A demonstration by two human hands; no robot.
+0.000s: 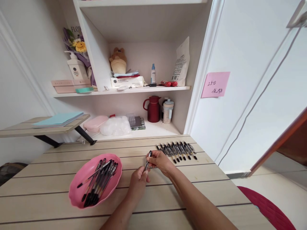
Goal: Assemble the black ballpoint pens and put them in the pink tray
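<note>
One pen (147,161) held between both hands, tilted. Right hand (158,161): grip closed, fingertips pinching pen's upper part. Left hand (139,176): grip closed on lower end. Just right of grip: one row of pens (177,150) on surface (220,195), overlapping, exact count unclear. Left of grip: one pink bowl (76,191), piled pens (100,180) inside, uncountable. Beyond grip: one red jug (153,110).

Stretches as a pale, dark-seamed, wood-grain tabletop (203,174); bears a pink scalloped-rim bowl (74,195) at nine o'clock, a row of slim black-and-clear pens (177,149) at two o'clock, and a wood-grain, black-legged riser (78,120) at ten o'clock.
</note>
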